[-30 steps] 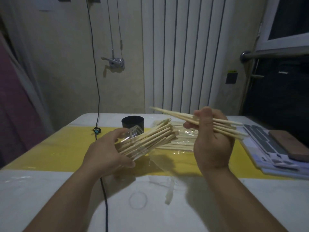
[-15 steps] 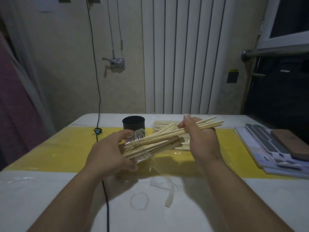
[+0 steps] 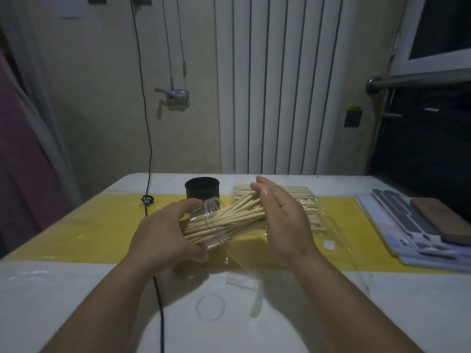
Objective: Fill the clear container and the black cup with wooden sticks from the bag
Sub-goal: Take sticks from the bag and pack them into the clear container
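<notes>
My left hand (image 3: 163,235) grips the clear container (image 3: 206,225), tilted on its side above the table with its mouth to the right. It is packed with wooden sticks (image 3: 229,217) whose ends jut out toward my right hand (image 3: 283,217). That hand is flat and open, its palm against the stick ends, holding nothing. The black cup (image 3: 202,191) stands upright behind the container; I cannot see inside it. Behind my right hand, the clear plastic bag (image 3: 308,207) lies flat on the table with more sticks in it.
A yellow strip (image 3: 96,230) runs across the white table (image 3: 76,301). A black cable (image 3: 159,301) crosses the table by my left arm. Flat grey cards and a brown block (image 3: 438,220) lie at the right edge. A rubber band (image 3: 210,307) lies on the near part.
My right hand brought a bundle of sticks down to the container, pushed them in and let go. It is now open against their ends. My left hand kept hold of the container.
</notes>
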